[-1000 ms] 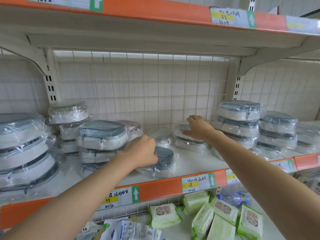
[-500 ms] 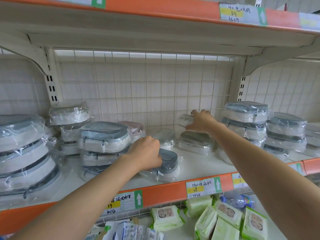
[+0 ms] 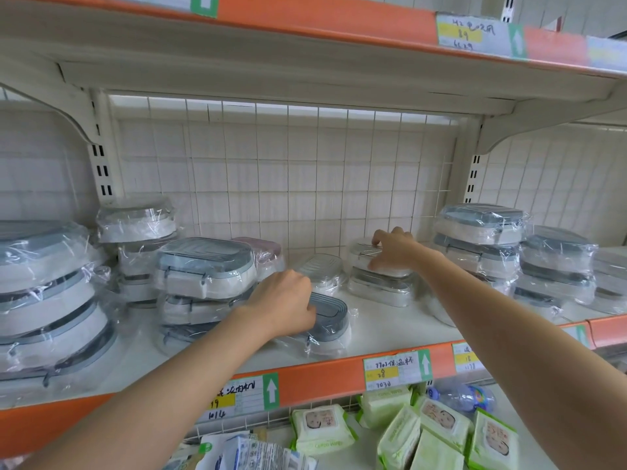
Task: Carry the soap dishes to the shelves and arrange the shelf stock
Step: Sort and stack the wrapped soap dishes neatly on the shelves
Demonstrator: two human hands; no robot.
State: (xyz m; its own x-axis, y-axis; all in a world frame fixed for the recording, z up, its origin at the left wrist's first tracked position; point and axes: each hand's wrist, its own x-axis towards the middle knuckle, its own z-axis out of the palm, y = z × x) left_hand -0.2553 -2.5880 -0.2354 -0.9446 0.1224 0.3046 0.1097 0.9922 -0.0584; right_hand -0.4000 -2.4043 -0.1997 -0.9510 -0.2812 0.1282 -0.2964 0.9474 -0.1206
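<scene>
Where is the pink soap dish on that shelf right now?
The pink dish sits left of centre at the back of the shelf, against the wire grid, half hidden behind the top of a grey dish stack.

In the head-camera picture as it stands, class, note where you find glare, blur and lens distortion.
Head view: glare glints off the plastic wrap on the soap dishes; the upper shelf edge bows from wide-angle distortion; the right price label and far-right stacks look smeared; the left hand and right hand are fairly sharp; a bright strip of light lines the top of the wire grid.
</scene>
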